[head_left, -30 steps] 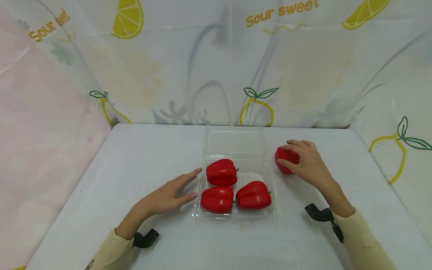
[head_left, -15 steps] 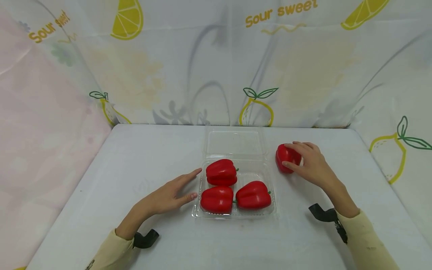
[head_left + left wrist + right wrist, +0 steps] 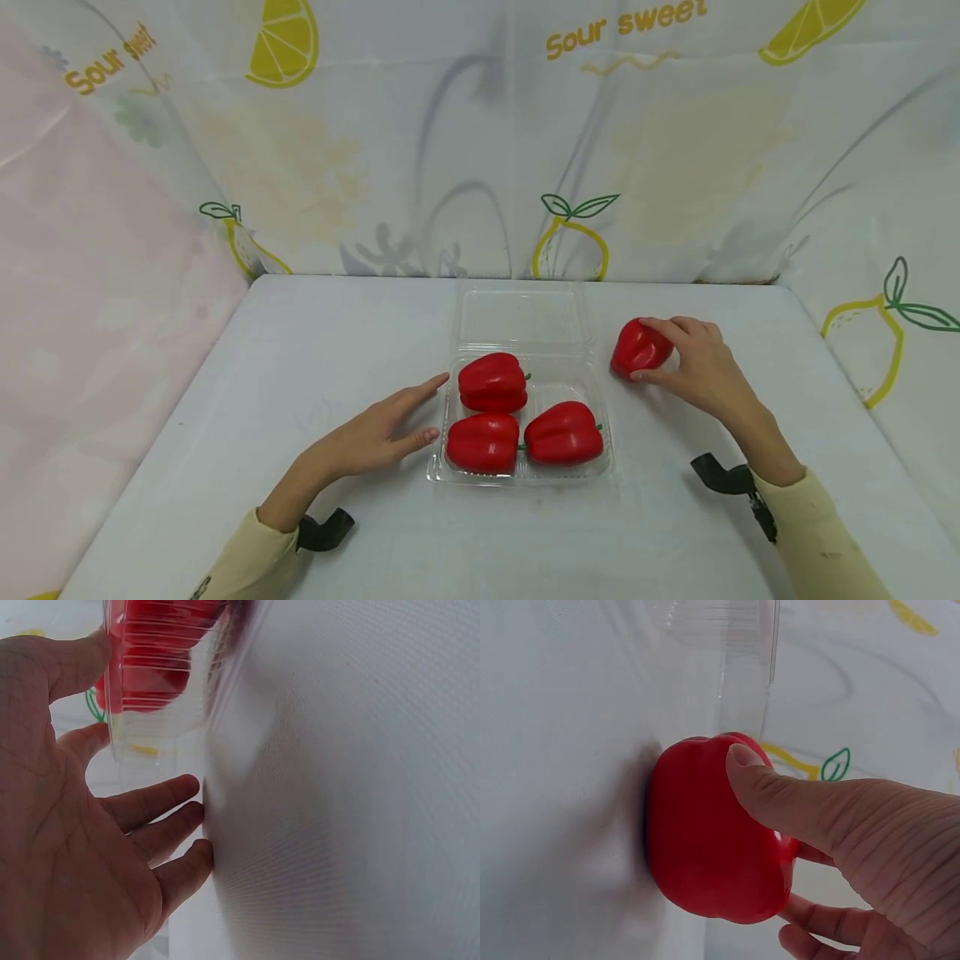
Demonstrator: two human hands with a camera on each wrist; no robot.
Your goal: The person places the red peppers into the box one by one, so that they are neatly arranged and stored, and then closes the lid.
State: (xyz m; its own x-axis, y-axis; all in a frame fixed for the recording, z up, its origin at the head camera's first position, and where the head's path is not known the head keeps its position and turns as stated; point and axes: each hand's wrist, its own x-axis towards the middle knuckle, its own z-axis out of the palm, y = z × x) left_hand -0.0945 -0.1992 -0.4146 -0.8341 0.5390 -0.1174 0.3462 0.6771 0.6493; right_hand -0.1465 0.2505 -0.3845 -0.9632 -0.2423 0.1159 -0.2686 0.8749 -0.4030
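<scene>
On the right side of the table, a red bell pepper [image 3: 639, 348] is gripped by my right hand [image 3: 703, 367], thumb on the near side and fingers on the far side. The right wrist view shows the thumb flat on the pepper [image 3: 716, 832], which sits close to the tabletop. My left hand [image 3: 371, 439] has its fingers spread at the left edge of a clear plastic clamshell box [image 3: 562, 390]. Thumb and index fingertip are right at its wall in the left wrist view. Inside lie three more red bell peppers, two stacked along the left and one at front right [image 3: 564, 433].
The box's hinged lid [image 3: 525, 317] lies folded back behind it, towards the rear edge of the white table [image 3: 337, 317]. A printed fabric backdrop [image 3: 480, 150] with lemons stands behind. Black wrist mounts [image 3: 325, 531] hang under both forearms.
My right hand has shifted slightly right, and the pepper in it has turned and tilted, showing more of its front surface. The left hand and the box have stayed put.
</scene>
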